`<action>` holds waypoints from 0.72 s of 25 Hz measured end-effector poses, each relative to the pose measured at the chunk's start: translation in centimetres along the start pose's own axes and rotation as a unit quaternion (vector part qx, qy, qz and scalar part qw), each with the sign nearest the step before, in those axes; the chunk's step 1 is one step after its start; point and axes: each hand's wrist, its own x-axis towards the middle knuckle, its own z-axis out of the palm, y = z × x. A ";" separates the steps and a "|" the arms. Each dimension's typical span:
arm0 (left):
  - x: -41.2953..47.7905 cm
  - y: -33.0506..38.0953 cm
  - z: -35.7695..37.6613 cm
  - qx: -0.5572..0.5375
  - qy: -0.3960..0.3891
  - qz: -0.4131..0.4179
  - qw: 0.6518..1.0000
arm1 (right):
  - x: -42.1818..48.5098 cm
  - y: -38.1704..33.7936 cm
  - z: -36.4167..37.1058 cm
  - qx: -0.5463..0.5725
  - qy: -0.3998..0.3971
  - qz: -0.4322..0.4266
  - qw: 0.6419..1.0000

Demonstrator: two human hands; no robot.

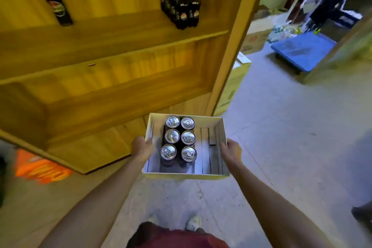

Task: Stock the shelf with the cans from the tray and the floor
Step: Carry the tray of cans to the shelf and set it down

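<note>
While the person stands before the shelf (120, 94), the left hand (142, 148) and right hand (231, 152) each curl round a side wall of the tray (185, 176), held above the floor. Six cans (188, 137) stand between the hands, crowded toward the left one. Likely hazard: the uneven load tilts the tray, and cans slide or topple toward the right hand.
</note>
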 end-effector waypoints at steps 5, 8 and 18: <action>1.4 -6.0 -3.9 -0.061 0.075 -0.075 0.993 | 1.2 -5.5 6.2 -0.031 -0.090 -0.077 0.992; 2.5 -9.3 -6.5 -0.102 0.106 -0.109 0.983 | 0.5 -8.7 10.1 -0.036 -0.119 -0.095 0.988; 6.1 -16.2 -10.8 -0.123 0.151 -0.163 0.967 | -0.1 -13.8 19.1 -0.048 -0.192 -0.128 0.972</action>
